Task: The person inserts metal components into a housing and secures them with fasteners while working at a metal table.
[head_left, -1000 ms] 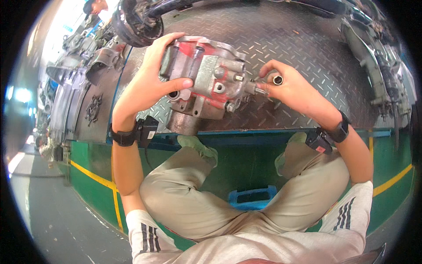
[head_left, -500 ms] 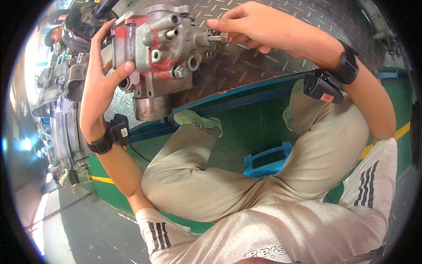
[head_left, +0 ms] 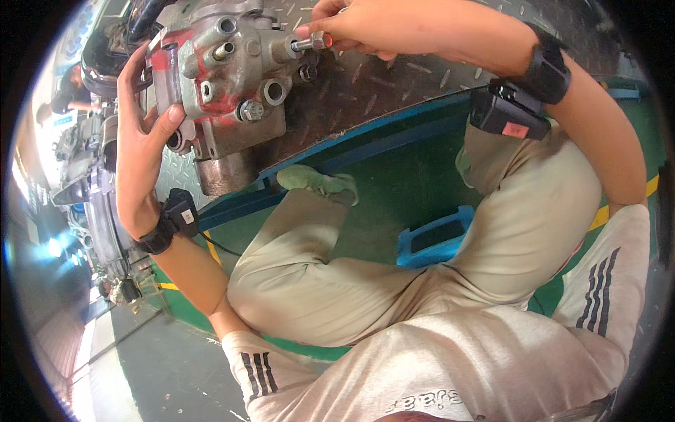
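Note:
A grey cast metal housing [head_left: 207, 77] with red paint marks rests on the metal plate at the upper left. My left hand [head_left: 140, 126] is wrapped round its left side, thumb on the near face. From the housing's right end a long bolt [head_left: 309, 42] with a reddish head sticks out. My right hand [head_left: 358, 28] is closed beside that bolt, one fingertip close to its shank. Between its fingers shows a small shiny bit that I cannot make out. Below the bolt sits a darker bolt [head_left: 308, 72]; a larger hex bolt [head_left: 249, 110] is in the near face.
The work surface is a diamond-pattern metal plate [head_left: 394, 84] with a blue edge rail [head_left: 337, 148]. Under it, on the green floor, is a blue plastic stool [head_left: 436, 235] between my legs. More metal castings [head_left: 91, 169] stand at the left, and a person [head_left: 67, 88] is behind them.
The housing and both hands appear farther left and higher in view, as the whole scene has shifted. The long bolt sticks out about as far as before. Both hands keep their places.

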